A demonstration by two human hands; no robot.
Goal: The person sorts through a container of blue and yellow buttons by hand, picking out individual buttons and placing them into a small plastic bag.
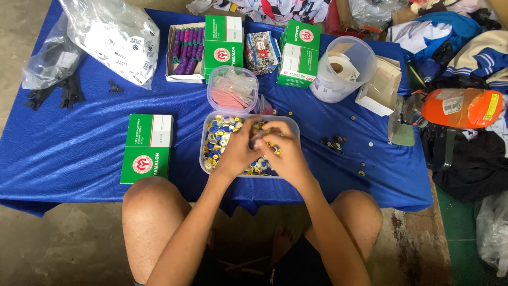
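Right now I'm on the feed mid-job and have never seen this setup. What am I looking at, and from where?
One picture, from a camera on a person's head, looking down past their knees. There is no machine. Their left hand and right hand dig together in a clear tub of mixed buttons. I cannot tell what the fingers grip. It sits on a blue cloth with green and white boxes, a round tub of pink pieces and a tape roll.

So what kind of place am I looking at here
Probably a small home tailoring or garment workshop. Both hands, left and right, sort in a clear tub of buttons on a blue cloth, with green thread boxes and piled fabric around.
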